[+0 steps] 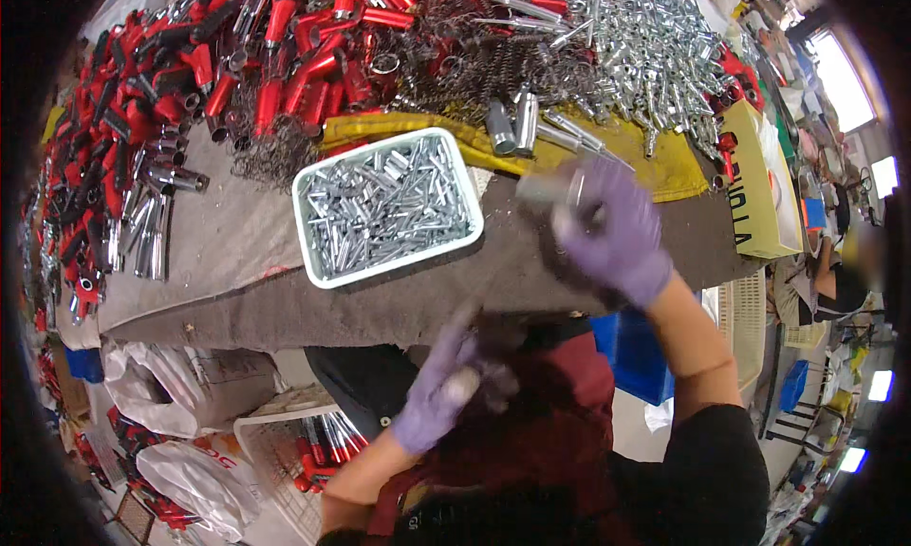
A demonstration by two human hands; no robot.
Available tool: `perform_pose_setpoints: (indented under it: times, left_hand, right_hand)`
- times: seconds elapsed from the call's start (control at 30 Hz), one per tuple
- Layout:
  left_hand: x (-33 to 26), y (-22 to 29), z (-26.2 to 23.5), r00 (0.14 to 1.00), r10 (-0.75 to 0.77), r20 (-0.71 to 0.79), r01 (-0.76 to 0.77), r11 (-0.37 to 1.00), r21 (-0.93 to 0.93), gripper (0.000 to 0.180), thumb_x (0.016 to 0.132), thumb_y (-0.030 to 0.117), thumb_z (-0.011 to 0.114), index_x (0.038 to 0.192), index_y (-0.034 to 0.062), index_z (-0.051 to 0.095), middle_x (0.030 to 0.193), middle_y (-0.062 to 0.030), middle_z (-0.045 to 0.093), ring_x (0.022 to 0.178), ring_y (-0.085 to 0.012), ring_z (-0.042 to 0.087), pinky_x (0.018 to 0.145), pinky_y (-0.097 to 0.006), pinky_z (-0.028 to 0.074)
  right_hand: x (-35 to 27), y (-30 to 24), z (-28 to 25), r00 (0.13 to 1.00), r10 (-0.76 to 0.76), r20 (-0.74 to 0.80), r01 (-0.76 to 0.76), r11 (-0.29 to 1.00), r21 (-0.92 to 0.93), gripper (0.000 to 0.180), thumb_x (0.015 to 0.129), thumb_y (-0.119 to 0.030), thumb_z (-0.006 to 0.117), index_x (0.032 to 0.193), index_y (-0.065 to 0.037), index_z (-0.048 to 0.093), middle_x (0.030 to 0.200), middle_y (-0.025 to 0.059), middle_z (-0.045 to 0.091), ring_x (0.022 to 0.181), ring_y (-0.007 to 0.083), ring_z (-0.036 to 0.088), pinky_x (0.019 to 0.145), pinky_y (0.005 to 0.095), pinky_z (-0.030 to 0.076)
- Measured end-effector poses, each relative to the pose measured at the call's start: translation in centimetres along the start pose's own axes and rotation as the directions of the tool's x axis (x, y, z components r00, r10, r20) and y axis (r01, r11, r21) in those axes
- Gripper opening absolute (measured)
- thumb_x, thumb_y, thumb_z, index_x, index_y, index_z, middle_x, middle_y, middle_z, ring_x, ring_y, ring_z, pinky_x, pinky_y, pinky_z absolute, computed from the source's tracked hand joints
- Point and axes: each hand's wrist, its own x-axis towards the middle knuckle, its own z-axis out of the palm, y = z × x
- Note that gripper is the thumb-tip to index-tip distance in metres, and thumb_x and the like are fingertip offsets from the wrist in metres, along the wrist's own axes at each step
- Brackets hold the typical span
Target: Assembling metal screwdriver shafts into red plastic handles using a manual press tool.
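Note:
My right hand (615, 231), in a purple glove, is over the dark cloth right of the tray. It is closed around a blurred silver metal tube (543, 187), whose end sticks out to the left. My left hand (446, 387), also gloved, hovers in front of the table's near edge. Its fingers are apart and slightly blurred, with nothing visible in them. Between the hands and the heaps stands a pale green tray (313, 277) full of small silver metal pins (389, 204). Two silver cylinders (513, 125) lie beyond my right hand.
Red tool bodies (313, 72) are heaped at the far left and back. Dark springs (493, 72) and shiny metal rods (655, 57) pile up beside them. A yellow carton (759, 181) stands at the right. Below are a blue bin (638, 356) and a basket (270, 451).

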Motion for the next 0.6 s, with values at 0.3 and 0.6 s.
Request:
perform_pose_setpoints:
  times: [0.3,0.6]
  left_hand:
    - [5.8,0.8,4.0,0.981,0.039,-0.188,-0.1,0.94,-0.327,0.048,0.083,0.028,0.063,0.123,0.0113,0.042,0.09,-0.0103,0.06,0.069,-0.0145,0.06,0.052,-0.025,0.051]
    - [7.6,-1.7,2.5,0.928,0.301,-0.219,-0.234,0.929,0.286,0.05,0.086,0.009,0.057,0.127,0.0142,0.03,0.093,-0.0093,0.057,0.068,-0.01,0.056,0.056,-0.022,0.048]
  right_hand:
    - [-0.3,7.2,-2.7,0.947,0.26,0.189,-0.243,0.964,-0.109,0.027,0.08,-0.024,0.059,0.101,-0.008,0.057,0.107,0.0132,0.058,0.089,0.0298,0.059,0.078,0.0396,0.048]
    - [3.6,7.6,1.2,0.695,0.459,0.553,-0.152,0.846,-0.512,0.039,0.075,-0.027,0.059,0.108,-0.006,0.055,0.104,0.0167,0.056,0.097,0.0317,0.057,0.079,0.038,0.048]
